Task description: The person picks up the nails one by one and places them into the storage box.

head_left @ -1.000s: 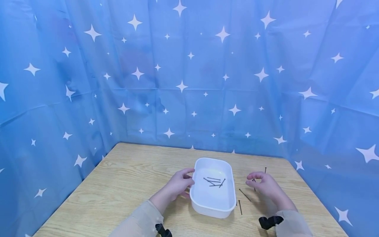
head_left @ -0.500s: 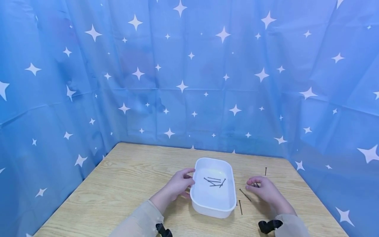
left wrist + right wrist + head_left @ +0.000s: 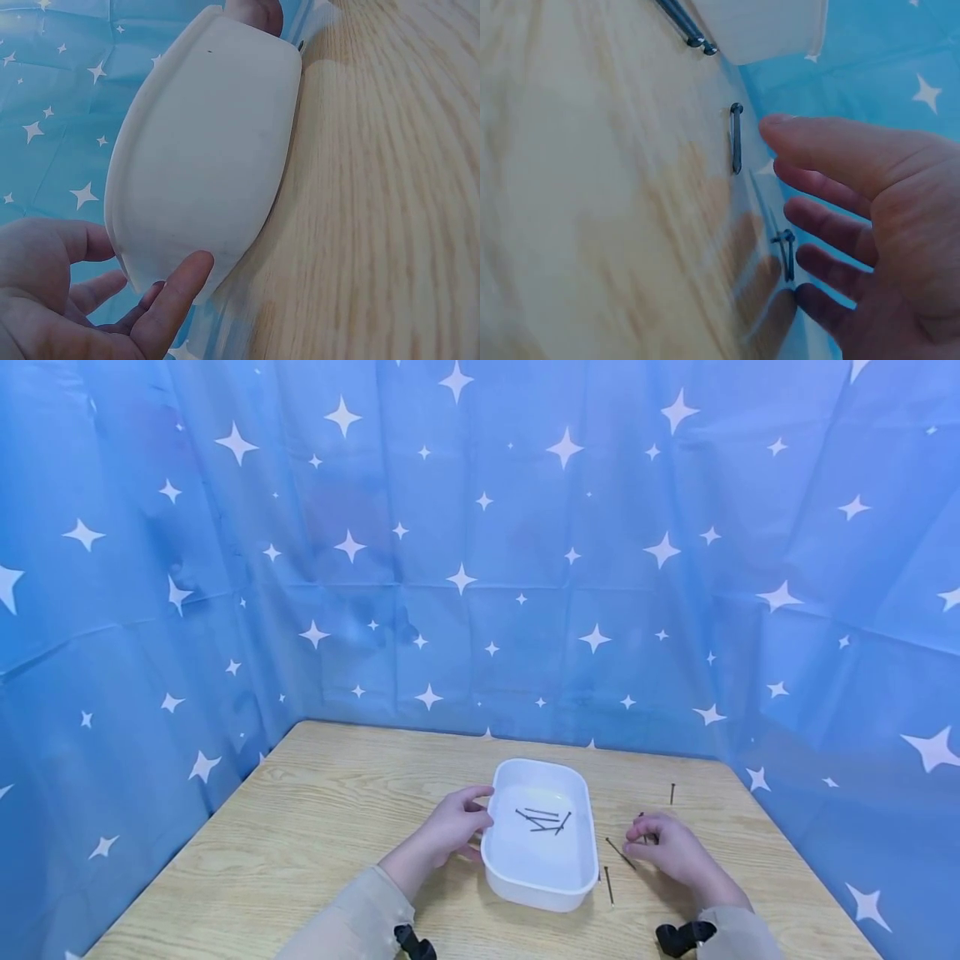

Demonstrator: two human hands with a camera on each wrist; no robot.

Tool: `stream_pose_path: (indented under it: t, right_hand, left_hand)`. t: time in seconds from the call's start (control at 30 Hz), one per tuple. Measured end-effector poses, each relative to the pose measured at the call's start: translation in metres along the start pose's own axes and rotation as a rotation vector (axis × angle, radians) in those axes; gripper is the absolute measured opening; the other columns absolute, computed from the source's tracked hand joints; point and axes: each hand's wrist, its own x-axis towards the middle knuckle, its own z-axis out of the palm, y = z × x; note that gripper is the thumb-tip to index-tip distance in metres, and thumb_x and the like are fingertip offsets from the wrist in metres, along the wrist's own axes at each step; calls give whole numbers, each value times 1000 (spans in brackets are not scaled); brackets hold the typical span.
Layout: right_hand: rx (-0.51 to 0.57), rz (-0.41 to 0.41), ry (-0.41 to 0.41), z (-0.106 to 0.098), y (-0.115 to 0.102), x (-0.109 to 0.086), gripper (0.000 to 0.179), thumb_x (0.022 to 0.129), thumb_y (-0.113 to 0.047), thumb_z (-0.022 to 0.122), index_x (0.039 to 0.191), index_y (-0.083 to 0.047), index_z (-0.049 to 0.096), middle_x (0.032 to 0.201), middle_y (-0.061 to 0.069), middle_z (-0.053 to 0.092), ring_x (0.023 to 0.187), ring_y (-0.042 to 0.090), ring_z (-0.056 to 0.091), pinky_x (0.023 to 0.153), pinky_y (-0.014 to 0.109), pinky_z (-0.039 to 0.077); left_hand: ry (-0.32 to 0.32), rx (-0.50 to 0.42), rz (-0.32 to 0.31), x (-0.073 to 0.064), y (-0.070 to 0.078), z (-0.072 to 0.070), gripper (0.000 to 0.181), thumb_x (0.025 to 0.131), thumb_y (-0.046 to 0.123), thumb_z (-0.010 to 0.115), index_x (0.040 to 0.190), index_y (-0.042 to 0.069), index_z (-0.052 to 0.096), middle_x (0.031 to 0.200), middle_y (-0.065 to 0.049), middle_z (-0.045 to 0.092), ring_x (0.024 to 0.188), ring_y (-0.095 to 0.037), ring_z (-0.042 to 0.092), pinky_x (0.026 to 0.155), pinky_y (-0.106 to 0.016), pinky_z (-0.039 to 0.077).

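A white plastic tray point(image 3: 528, 868) sits on the table with several dark nails point(image 3: 542, 812) lying inside. At its left side is my left hand point(image 3: 444, 827), fingers spread and fingertips at the rim; in the left wrist view the thumb point(image 3: 187, 277) lies against the tray's wall. My right hand point(image 3: 675, 852) hovers low over loose nails to the right of the tray, fingers loosely bent and partly hiding some of them. The right wrist view shows one nail point(image 3: 736, 139) just off the thumb tip and crossed nails point(image 3: 786, 255) near the other fingertips.
One nail point(image 3: 619, 853) lies between the tray and the right hand, with another nail point(image 3: 609, 887) closer to the tray's near corner. Farther back is a single nail point(image 3: 672, 793). A blue star-patterned curtain point(image 3: 517, 677) encloses the wooden table point(image 3: 315, 810).
My right hand has shifted slightly nearer to me and lower over the loose nails. The left hand, the tray and the nails inside it have stayed put.
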Motion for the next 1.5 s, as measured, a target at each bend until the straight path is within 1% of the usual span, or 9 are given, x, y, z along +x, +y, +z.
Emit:
stream_pose_path:
  t: [0.17, 0.23, 0.53, 0.8, 0.9, 1.1, 1.3, 1.5]
  right_hand:
    - [-19, 15, -16, 1, 1, -3, 18, 84, -26, 83, 91, -13, 73, 136, 28, 54, 127, 53, 47, 108, 71, 35]
    - [-26, 25, -26, 0, 0, -4, 19, 83, -27, 84, 90, -14, 72, 137, 28, 54, 128, 54, 46, 108, 71, 34]
    - [-43, 1, -42, 0, 6, -4, 18, 82, -26, 84, 89, -14, 73, 136, 30, 54, 127, 57, 45, 106, 73, 35]
    - [-45, 6, -41, -1, 7, -6, 12, 83, -23, 83, 86, -16, 74, 136, 30, 54, 129, 58, 43, 107, 74, 34]
    - [-45, -6, -38, -1, 7, -8, 11, 83, -21, 83, 84, -16, 74, 135, 30, 55, 128, 58, 44, 106, 73, 35]
    - [-39, -34, -26, 0, 6, -8, 9, 82, -16, 83, 82, -14, 74, 130, 27, 58, 125, 55, 48, 104, 69, 40]
    - [-51, -55, -12, 1, 7, -9, 7, 83, -13, 81, 81, -15, 75, 126, 25, 61, 122, 52, 52, 105, 67, 40]
    - [-64, -56, -21, 0, 5, -9, 7, 83, -12, 80, 80, -15, 75, 121, 19, 63, 117, 47, 56, 102, 63, 45]
  left_hand:
    - [7, 7, -4, 1, -1, 0, 64, 90, 5, 64, 152, 7, 47, 120, -22, 59, 92, -32, 64, 58, -47, 64]
    - [7, 7, -2, 1, -2, 0, 64, 90, 5, 64, 151, 6, 47, 120, -22, 59, 92, -32, 64, 58, -47, 64]
    - [5, 8, -3, 1, -1, -1, 63, 91, 6, 63, 152, 7, 47, 122, -23, 59, 92, -31, 65, 58, -46, 64]
    - [1, 3, -12, 0, -1, -1, 63, 91, 7, 64, 152, 7, 47, 121, -23, 59, 94, -33, 65, 60, -46, 64]
    - [1, 4, -11, 1, -1, -1, 61, 92, 7, 64, 151, 8, 48, 120, -22, 60, 93, -33, 65, 60, -46, 64]
    - [-1, 9, -4, 2, -2, -2, 61, 92, 7, 63, 151, 8, 48, 118, -21, 60, 92, -33, 65, 59, -46, 64]
    - [-2, 8, -6, 1, -3, -1, 62, 91, 6, 63, 151, 7, 48, 118, -21, 60, 92, -33, 65, 60, -46, 64]
    - [-1, 2, -7, 2, -3, -1, 61, 92, 6, 63, 151, 8, 48, 119, -22, 60, 92, -33, 65, 60, -46, 64]
